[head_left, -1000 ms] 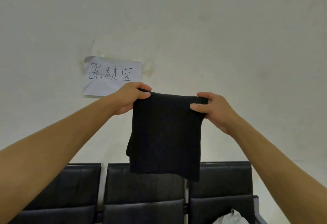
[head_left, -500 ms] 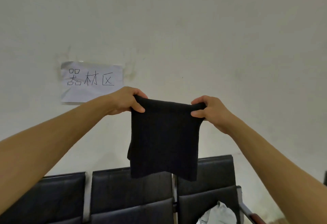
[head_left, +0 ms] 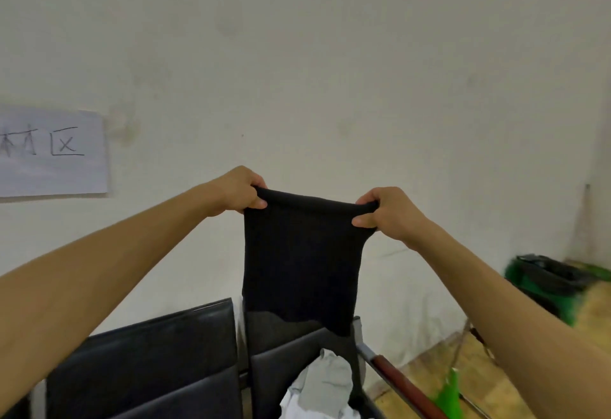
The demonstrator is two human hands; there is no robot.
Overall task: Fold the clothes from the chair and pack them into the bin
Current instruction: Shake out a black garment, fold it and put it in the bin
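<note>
Both arms were stretched forward at chest height in front of a pale wall (head_left: 330, 54). The left hand (head_left: 236, 192) pinched the upper left corner of a black cloth (head_left: 299, 260), thumb in front and fingers curled behind the folded top edge. The right hand (head_left: 385, 212) gripped the upper right corner the same way. The cloth hung flat and doubled between the hands, top edge pulled nearly taut, lower edge uneven and hanging in front of the backrest of the rightmost chair (head_left: 281, 352). White clothes (head_left: 322, 389) lay crumpled on that chair's seat, directly below the black cloth. A second black chair (head_left: 148, 365) stood just beside it on the left. A paper sign (head_left: 53, 154) with handwritten characters was stuck to the wall, far left. A green bin (head_left: 545, 286) with a dark liner stood on the wooden floor (head_left: 429, 375) at right, blurred.
</note>
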